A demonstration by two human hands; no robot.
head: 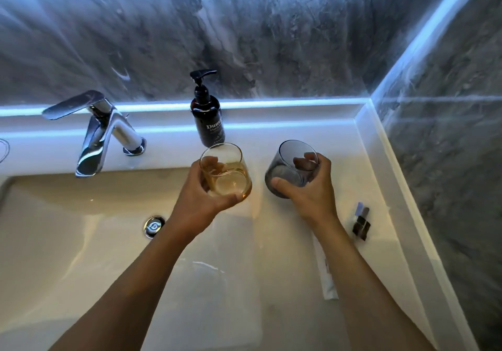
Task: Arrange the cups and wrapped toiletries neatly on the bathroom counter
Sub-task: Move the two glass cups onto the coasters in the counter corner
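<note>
My left hand (202,201) grips an amber glass cup (226,171), tilted with its mouth away from me, above the counter just in front of the soap bottle. My right hand (309,187) holds a smoky grey glass cup (290,167), tilted the same way, to the right of the amber one. On the white counter (353,160), under my right forearm, lies a long white wrapped toiletry (327,272). A small dark wrapped item (361,225) lies to the right of my wrist.
A dark pump soap bottle (207,114) stands at the back of the counter. A chrome faucet (106,130) reaches over the white basin (54,228) with its drain (154,226). Grey marble walls meet at the right corner. A folded white towel (217,296) lies beneath my arms.
</note>
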